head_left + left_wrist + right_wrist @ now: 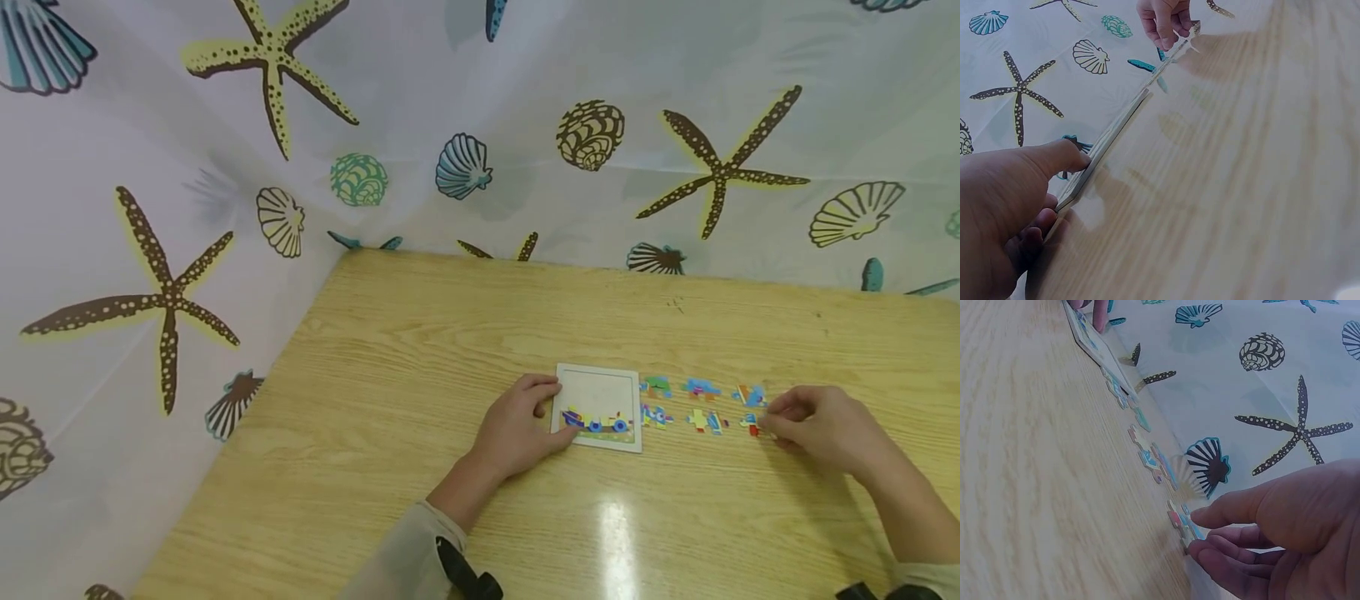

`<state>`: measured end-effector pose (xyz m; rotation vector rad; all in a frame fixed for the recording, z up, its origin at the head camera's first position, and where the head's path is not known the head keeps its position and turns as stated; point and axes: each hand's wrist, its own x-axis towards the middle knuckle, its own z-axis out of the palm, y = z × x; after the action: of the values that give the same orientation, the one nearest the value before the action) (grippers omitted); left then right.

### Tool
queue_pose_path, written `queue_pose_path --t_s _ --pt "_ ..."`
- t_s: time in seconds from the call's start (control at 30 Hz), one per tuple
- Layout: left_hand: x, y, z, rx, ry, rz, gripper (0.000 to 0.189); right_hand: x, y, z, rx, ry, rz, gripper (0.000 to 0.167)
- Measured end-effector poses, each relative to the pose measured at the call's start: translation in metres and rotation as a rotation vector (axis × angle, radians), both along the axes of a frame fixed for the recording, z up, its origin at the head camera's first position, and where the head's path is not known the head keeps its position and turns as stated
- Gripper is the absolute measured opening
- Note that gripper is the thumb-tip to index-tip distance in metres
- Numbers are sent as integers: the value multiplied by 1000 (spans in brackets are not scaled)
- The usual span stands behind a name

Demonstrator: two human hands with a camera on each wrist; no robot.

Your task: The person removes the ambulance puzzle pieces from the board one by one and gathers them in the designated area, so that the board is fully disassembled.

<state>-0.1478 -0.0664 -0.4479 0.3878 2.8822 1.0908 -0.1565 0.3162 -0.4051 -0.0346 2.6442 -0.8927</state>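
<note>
A square white-framed jigsaw board (597,408) lies on the table, with a row of fitted pieces (596,422) showing blue wheels along its lower part. My left hand (517,425) grips the board's left edge, thumb on the frame's lower left and fingers at the side, as the left wrist view (1007,206) also shows. To the right, my right hand (821,425) has its thumb and fingertips at the edge of a red and blue jigsaw piece (751,424), pinching it. In the right wrist view this piece (1182,524) sits low at the tabletop.
Loose jigsaw pieces lie in two rows between board and right hand, among them a green one (657,385), a blue one (701,387) and an orange and blue one (748,395). A seashell-patterned curtain (525,150) borders the wooden table (390,375) behind and at left.
</note>
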Motion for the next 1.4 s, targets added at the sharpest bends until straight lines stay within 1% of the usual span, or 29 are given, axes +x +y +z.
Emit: queue_pose_path --t_s 0.07,0.2,0.27,0.43,0.67,1.0,1.17,1.4 --pt "0 0 0 -1 5 -4 60 0 -2 1 -5 6 -8 45" --pt "0 0 1 0 11 -7 62 0 -9 4 2 46 -7 47" --pt "0 0 1 2 11 -6 62 -1 -14 4 -29 46 -8 46" --pt "-1 0 0 5 10 -7 63 -4 -25 4 -142 4 -7 43" --pt "-1 -1 0 -5 3 -9 67 -7 -37 4 -232 -47 25 41" --pt "-1 -1 1 -6 -13 -5 70 -10 -55 7 -293 -47 78 40" --pt "0 -1 1 -7 -17 -8 70 -9 -68 7 -328 -64 100 38" --pt "0 -1 1 -1 -24 -16 70 -9 -88 8 -349 -88 108 35"
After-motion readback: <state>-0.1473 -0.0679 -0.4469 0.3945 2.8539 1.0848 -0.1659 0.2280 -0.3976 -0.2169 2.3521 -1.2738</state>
